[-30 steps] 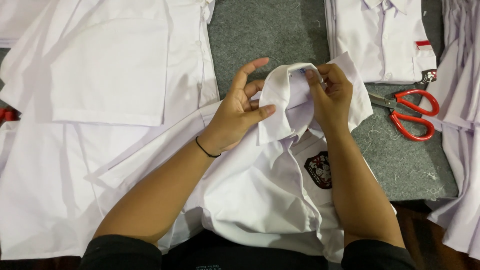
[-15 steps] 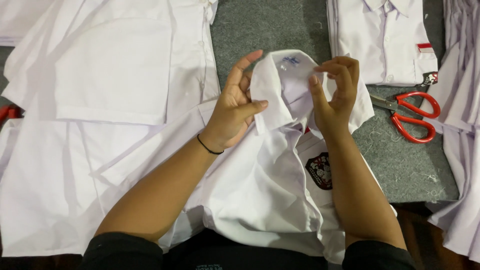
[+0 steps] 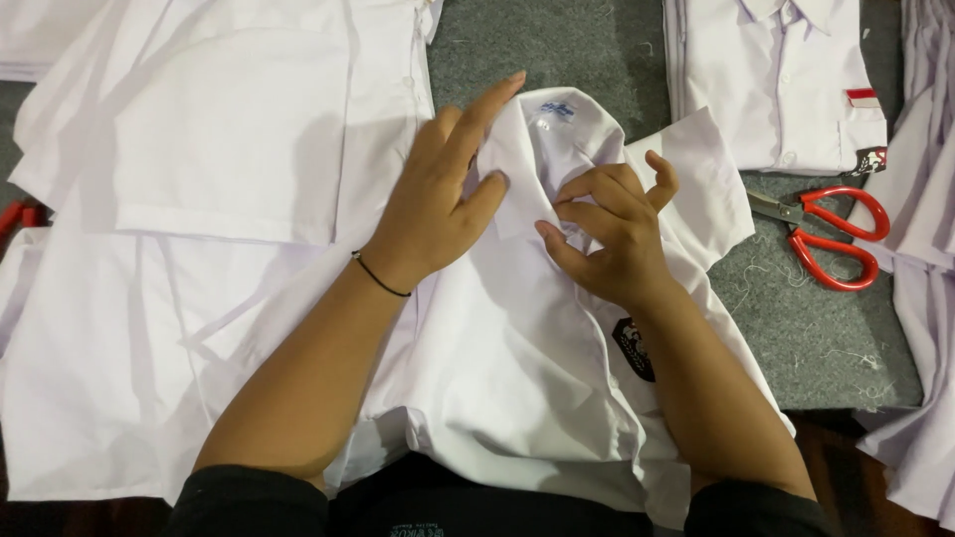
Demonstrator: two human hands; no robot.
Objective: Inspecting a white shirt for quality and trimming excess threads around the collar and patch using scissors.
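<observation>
Person at a grey felt-covered table, working w/ both hands on a white shirt laid front-up right in front of them. Shirt sits centre of the table, collar pointing away, hem hanging off the near edge toward the person's lap. Dark badge on the chest pocket area, half hidden by the right forearm.

Left hand: flat and spread, palm down on the collar's left side, index finger stretched up along the collar edge, thumb pressing the collar flap. Not gripping anything, just pressing. Thin black band round that wrist.

Right hand: fingers curled, tips pinching the fabric at the collar opening/top of the placket, approx. where the top button would be; can't see the button itself. Thumb and index seem closed on the cloth.

Shirt's right-side short sleeve fans out just beyond the right hand.

Around: big pile of loose white shirts to the left, overlapping the one in hand. Another folded white shirt top right w/ a small red-and-white patch on its pocket. Red-handled scissors lie on the felt right of the hands, blades closed, near but not touching the sleeve. More white cloth along the far right edge. Bits of thread scattered on the felt.
</observation>
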